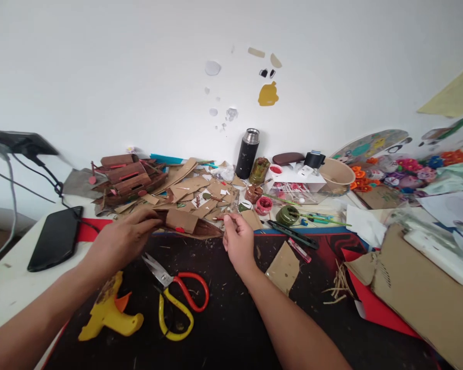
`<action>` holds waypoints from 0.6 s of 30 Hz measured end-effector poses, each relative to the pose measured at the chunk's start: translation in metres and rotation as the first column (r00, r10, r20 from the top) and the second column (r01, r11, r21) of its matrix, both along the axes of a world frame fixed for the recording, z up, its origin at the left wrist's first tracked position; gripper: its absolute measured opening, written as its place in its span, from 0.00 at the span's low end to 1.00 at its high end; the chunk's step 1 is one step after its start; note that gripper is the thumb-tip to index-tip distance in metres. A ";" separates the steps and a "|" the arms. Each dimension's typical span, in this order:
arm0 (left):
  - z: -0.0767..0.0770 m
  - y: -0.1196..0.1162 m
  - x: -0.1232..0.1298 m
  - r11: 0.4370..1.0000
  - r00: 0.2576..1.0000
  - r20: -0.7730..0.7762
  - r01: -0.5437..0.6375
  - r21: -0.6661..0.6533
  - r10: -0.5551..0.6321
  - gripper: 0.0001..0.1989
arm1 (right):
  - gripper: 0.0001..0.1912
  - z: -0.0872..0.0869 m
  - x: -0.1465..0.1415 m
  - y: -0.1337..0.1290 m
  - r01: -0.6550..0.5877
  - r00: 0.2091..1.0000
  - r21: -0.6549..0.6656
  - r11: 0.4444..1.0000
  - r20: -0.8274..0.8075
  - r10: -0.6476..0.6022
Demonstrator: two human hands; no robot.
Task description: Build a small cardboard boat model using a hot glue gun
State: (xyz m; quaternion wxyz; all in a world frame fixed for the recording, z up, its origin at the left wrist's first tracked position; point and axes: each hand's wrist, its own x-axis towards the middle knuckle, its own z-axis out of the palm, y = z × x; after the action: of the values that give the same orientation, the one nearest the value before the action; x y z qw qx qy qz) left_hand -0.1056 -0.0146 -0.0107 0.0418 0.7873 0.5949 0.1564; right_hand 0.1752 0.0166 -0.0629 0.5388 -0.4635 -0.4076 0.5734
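A small brown cardboard boat (206, 228) with a curved cover and a red spot on its side lies at the back edge of the dark mat. My left hand (133, 231) has its fingers closed on the boat's left end. Just beyond the boat's right tip, my right hand (237, 234) pinches a small reddish-brown stick (218, 219) between thumb and finger. Scissors (164, 277) with one red and one yellow handle lie open on the mat below the boat. Left of them rests a yellow glue gun (113, 313).
Cardboard scraps (193, 187) and finished brown boats (129, 177) fill the back. A black flask (248, 154) stands near paint jars (287, 215). A phone (56, 239) lies left; a cutter (293, 235) and large cardboard (428, 293) are at right.
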 end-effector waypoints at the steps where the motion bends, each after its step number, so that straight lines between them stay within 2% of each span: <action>1: 0.003 0.002 -0.006 0.999 1.000 0.014 0.013 0.039 -0.013 0.21 | 0.26 0.001 0.001 0.001 0.018 1.000 0.000 1.000 -0.015 -0.018; 3: 0.009 0.006 -0.017 0.992 0.999 0.042 0.008 0.126 -0.014 0.21 | 0.26 0.001 0.003 0.002 0.028 0.999 -0.007 1.000 -0.033 -0.028; 6: 0.013 0.010 -0.034 0.978 0.993 0.119 -0.033 0.205 0.008 0.17 | 0.26 -0.001 0.003 0.003 -0.024 1.000 -0.027 0.999 -0.016 0.024; 10: 0.013 0.010 -0.045 0.979 0.977 0.200 -0.103 0.174 0.067 0.15 | 0.27 -0.003 0.000 -0.001 -0.186 0.980 -0.033 0.982 0.071 0.188; 14: 0.012 0.005 -0.039 0.982 0.958 0.270 -0.139 0.130 0.100 0.13 | 0.27 -0.005 -0.005 -0.007 -0.311 0.947 -0.049 0.949 0.062 0.314; 18: 0.012 -0.001 -0.024 0.946 0.973 0.224 -0.129 0.296 0.062 0.11 | 0.30 -0.005 -0.007 -0.009 -0.437 0.899 -0.061 0.897 -0.023 0.436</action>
State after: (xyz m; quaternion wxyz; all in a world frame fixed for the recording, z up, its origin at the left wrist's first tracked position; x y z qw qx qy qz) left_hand -0.1292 -0.0159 0.0016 -0.0264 0.7331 0.5930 0.3322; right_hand 0.1686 0.0072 -0.0674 0.3829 -0.3752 -0.4800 0.6944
